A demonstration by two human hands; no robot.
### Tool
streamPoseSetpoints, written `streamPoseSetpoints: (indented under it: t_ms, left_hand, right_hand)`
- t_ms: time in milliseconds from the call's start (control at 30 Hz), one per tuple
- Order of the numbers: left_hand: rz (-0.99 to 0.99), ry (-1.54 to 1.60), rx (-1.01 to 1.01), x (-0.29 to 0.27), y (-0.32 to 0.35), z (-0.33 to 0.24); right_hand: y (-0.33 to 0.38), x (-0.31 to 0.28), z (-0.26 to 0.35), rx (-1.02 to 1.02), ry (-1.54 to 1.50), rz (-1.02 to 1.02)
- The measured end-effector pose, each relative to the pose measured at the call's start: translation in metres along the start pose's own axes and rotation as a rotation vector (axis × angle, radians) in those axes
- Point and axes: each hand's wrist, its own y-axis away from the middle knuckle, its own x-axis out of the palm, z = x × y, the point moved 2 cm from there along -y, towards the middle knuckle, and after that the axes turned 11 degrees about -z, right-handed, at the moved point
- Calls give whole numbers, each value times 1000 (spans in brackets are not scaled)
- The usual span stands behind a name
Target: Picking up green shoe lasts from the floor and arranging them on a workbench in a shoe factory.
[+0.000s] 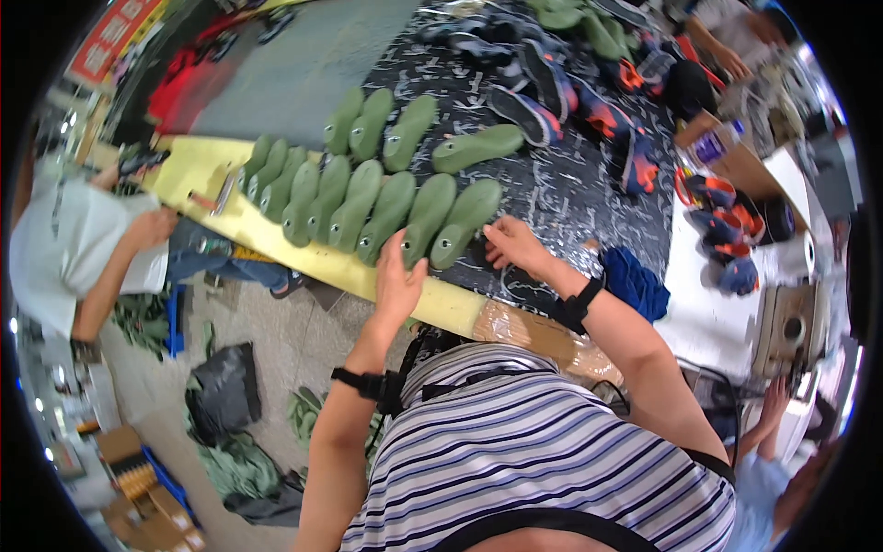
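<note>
A row of green insoles [379, 213] lies side by side along the table edge, most with a small round mark at the heel. My left hand [398, 287] is at the near end of the row, fingers stretched out and thumb apart beside the heel of an insole [430, 213]. Just right of the last insole [471, 216], my right hand [517, 247] is curled, thumb and fingertips drawn together; anything between them is too small to make out. Farther back lie several more green insoles [409, 131], one turned sideways [478, 148].
Dark shoes with orange parts [602, 115] crowd the far right of the black table covering [579, 207]. A blue cloth [635, 283] lies right of my right arm. A person in a white shirt [87, 244] stands at the left. Yellow board [340, 273] lines the near edge.
</note>
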Motion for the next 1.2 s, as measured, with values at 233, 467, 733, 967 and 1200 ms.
streamPoseSetpoints:
  t_ms: [233, 467, 733, 967, 1200]
  left_hand:
    - [-47, -135, -108, -39, 67, 19]
    - [-28, 14, -526, -67, 124, 50]
    - [69, -60, -514, -73, 122, 38]
    - [228, 106, -286, -54, 77, -7]
    - [485, 379, 273, 73, 27, -115]
  right_hand:
    - [-82, -26, 52, -526, 448, -573]
    - [-147, 42, 89, -401, 646, -314]
    - [-95, 10, 86, -742, 446, -125]
    - [136, -155, -4, -679, 1063, -722]
    - [157, -164, -87, -413, 1013, -915]
